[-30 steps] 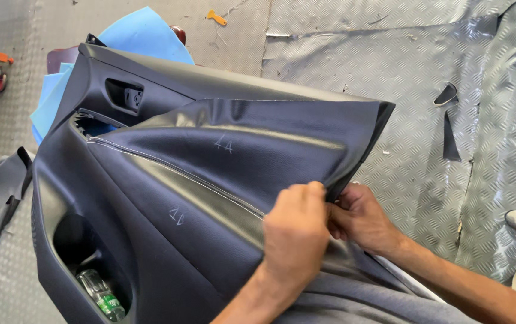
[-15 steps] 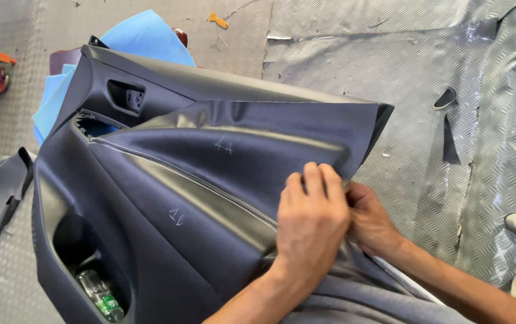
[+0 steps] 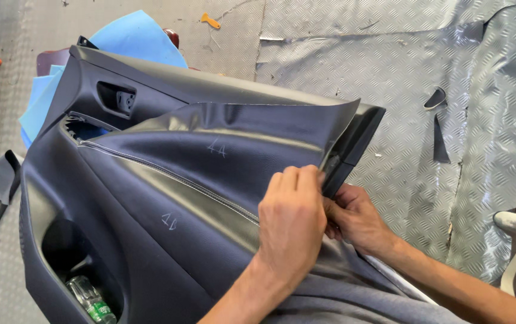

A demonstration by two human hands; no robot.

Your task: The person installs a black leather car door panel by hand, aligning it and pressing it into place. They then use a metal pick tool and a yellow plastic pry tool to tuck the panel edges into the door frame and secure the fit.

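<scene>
Black leather cover [image 3: 222, 150] on door panel [image 3: 90, 198], left hand [image 3: 291, 225] pressing flat, right hand [image 3: 357, 219] grip pinching cover edge, green-labelled bottle [image 3: 90, 300] in pocket

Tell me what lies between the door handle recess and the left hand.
In the head view, the loose dark leatherette cover, wrinkled and chalk-marked, spans from the handle recess to the left hand.

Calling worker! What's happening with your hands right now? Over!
Left hand pressing black cover flat on door panel. Right hand gripping panel's edge underneath. Nothing in the way.
</scene>
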